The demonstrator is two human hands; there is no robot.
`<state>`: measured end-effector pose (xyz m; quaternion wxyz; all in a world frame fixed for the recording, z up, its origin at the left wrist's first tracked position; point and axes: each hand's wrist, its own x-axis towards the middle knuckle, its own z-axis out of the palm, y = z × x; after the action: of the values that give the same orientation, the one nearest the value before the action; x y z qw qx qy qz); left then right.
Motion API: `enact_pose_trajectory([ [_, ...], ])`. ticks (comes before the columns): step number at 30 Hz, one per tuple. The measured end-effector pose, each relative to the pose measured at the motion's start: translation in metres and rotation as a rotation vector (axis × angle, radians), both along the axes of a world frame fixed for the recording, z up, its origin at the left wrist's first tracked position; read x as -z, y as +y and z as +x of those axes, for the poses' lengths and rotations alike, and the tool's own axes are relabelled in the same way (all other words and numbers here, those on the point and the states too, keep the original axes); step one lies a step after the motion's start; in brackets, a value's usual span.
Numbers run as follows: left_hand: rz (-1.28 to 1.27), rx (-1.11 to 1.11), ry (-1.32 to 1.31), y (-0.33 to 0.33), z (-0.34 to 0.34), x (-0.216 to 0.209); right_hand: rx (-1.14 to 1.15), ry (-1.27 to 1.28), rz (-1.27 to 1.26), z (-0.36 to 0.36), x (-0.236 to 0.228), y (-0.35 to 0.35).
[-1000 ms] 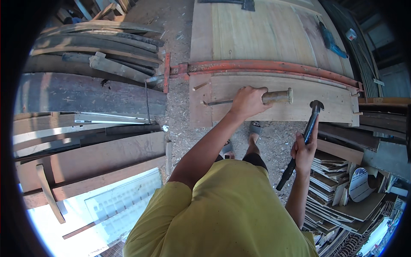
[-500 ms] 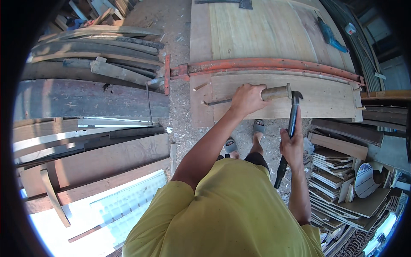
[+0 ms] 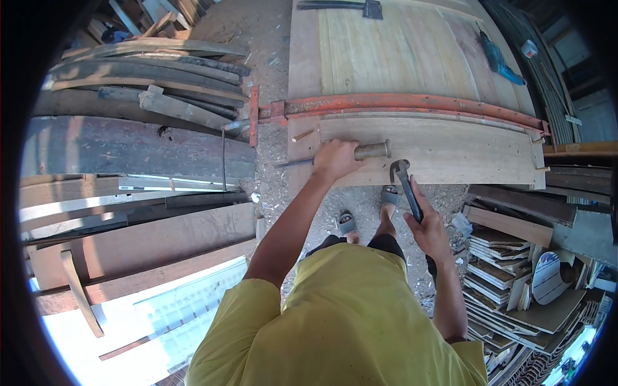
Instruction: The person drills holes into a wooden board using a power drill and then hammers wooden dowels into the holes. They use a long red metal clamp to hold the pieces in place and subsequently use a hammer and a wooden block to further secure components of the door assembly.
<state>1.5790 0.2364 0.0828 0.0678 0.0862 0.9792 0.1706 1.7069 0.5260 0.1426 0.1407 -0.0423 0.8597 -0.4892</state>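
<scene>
My left hand [image 3: 337,159] is wrapped round a chisel [image 3: 373,150] above the near part of a wooden panel [image 3: 463,151]. The chisel's wooden handle points right, and its dark blade runs left past the panel's left edge; whether the tip touches anything cannot be made out. Closed on the shaft of a claw hammer [image 3: 408,185] is my right hand [image 3: 429,231], over the floor by the panel's near edge. The hammer head is just below and right of the chisel handle's end, apart from it. A short wooden peg [image 3: 302,135] shows at the panel's left end.
An orange bar clamp [image 3: 399,101] crosses the panel. Farther off lie a dark hatchet [image 3: 373,9] and a blue power drill [image 3: 497,61]. Long boards [image 3: 141,148] are piled at left. Stacked wood pieces [image 3: 492,270] stand at right. My sandalled feet are below the panel's edge.
My left hand has carried the chisel left, so its blade now reaches beyond the panel's edge. The hammer has moved left and lower, away from the chisel handle's end, its head tilted left.
</scene>
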Motion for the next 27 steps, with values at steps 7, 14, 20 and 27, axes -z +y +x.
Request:
enact_pose_trajectory([
  [7, 0.319, 0.068, 0.161, 0.015, 0.070, -0.077, 0.395, -0.090, -0.187, 0.019, -0.031, 0.022],
  [14, 0.468, 0.421, 0.102, 0.100, 0.077, -0.086, 0.608, 0.047, -0.226, 0.072, -0.057, 0.063],
  [20, 0.581, 0.618, 0.059, 0.169, 0.065, -0.110, 0.857, 0.018, -0.109, 0.108, -0.049, 0.119],
  [27, 0.625, 0.995, 0.068, 0.321, 0.033, -0.117, 1.150, 0.069, -0.260, 0.131, -0.027, 0.212],
])
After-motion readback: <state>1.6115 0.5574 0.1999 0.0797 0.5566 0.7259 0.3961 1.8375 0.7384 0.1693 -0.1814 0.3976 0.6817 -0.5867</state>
